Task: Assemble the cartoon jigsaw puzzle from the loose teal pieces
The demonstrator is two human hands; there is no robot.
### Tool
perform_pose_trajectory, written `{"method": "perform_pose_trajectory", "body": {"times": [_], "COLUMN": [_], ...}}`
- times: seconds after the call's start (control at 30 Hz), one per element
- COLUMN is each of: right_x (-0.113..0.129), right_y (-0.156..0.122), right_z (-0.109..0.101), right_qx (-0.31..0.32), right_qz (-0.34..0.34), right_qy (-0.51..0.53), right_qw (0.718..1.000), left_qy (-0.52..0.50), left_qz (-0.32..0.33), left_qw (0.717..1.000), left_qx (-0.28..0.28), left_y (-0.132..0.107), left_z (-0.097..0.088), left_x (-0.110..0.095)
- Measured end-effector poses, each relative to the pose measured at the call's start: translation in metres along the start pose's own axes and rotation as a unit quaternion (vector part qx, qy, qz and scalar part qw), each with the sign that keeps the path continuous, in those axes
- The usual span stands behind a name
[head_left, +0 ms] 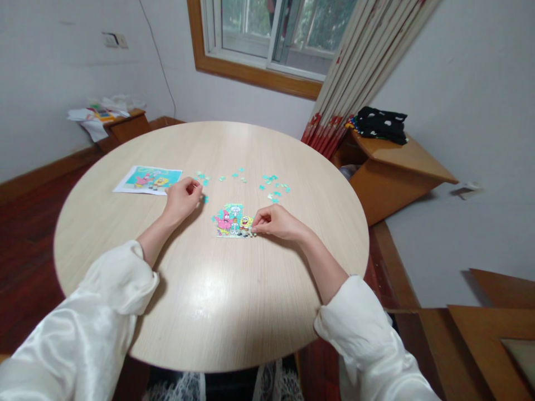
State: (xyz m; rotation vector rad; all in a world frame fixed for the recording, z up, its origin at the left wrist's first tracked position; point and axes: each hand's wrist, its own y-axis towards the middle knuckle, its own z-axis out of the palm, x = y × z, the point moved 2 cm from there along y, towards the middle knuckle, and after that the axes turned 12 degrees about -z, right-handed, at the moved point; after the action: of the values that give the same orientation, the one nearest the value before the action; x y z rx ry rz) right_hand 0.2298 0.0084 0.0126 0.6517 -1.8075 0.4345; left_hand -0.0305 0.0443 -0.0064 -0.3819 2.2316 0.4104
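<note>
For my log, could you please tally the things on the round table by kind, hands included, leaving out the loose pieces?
Picture sheet: 1
Part-built puzzle: 1
Hands: 2, left hand and right hand
Total: 4

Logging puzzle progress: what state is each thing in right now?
Small cartoon jigsaw puzzle, partly assembled.
Loose teal puzzle pieces, scattered beyond it.
Printed cartoon reference sheet, lying flat.
Left hand, curled beside loose pieces.
Right hand, fingertips on puzzle's right edge.
Striped curtain, gathered aside.
</note>
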Motion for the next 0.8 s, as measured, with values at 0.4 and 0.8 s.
{"method": "perform_pose_trajectory", "body": {"times": [0.4,0.8], "right_x": [0.0011,0.0029], "right_y": [0.0004,-0.0004], "right_z": [0.0006,0.0013], "right_qx": [-0.002,-0.002], "right_qz": [-0.005,-0.006], "right_qy": [-0.048,-0.073], "right_qw": [0.999,0.997], "left_qy": [0.037,0.033], "left_qz": [0.009,0.003], "left_qw": [0.999,0.999], "left_qx": [-0.011,-0.002], "left_y": [-0.0017,-0.0018], "left_z": [-0.0013,-0.0011], "left_x": [-0.0029,-0.0035]}}
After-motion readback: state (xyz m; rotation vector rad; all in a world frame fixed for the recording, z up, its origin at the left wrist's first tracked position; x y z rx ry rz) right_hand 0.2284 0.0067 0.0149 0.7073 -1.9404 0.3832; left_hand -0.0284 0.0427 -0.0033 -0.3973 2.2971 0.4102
